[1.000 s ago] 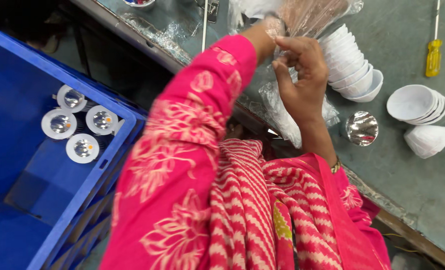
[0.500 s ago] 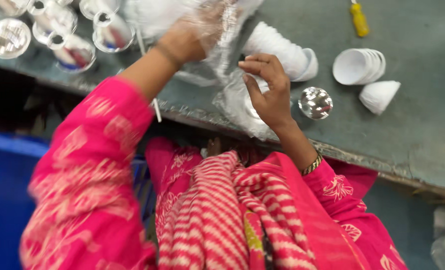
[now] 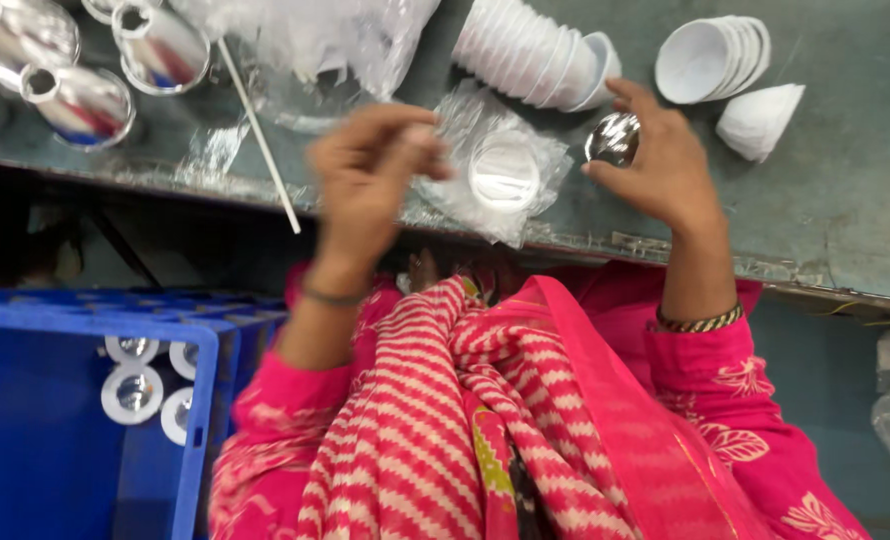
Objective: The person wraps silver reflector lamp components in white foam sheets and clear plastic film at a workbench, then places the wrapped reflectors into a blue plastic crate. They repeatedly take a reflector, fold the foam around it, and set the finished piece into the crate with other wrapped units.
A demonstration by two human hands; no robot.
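**a:** so what was i looking at from the head cam? i was watching remotely and lost track.

**b:** same feed here. the right hand (image 3: pixel 665 165) sat at the bench edge with its fingers curled around a small shiny silver reflector cup (image 3: pixel 613 138), thumb under it, fingertips on top, so gripping it. the left hand (image 3: pixel 370 170) was blurry, fingers bunched and pinched at the edge of a clear plastic bag (image 3: pixel 495 175); i couldn't tell for sure whether it really held the film or just touched it.

**a:** anything in that bag?

**b:** yeah, one round white cup (image 3: pixel 503 172) lay inside it, flat on the grey bench (image 3: pixel 845 200), between the two hands.

**a:** and the other containers?

**b:** a long nested stack of white cups (image 3: pixel 530 55) lay on its side just behind the bag. a shorter nested stack (image 3: pixel 710 58) lay to the right, with a single white cone (image 3: pixel 760 118) beside it. far left of the bench had bigger chrome reflectors (image 3: pixel 75 100), and a thin white stick (image 3: pixel 260 135) hung over the edge. down by my left, the blue crate (image 3: pixel 55 440) had three white-rimmed shiny pieces (image 3: pixel 133 392) in its corner.
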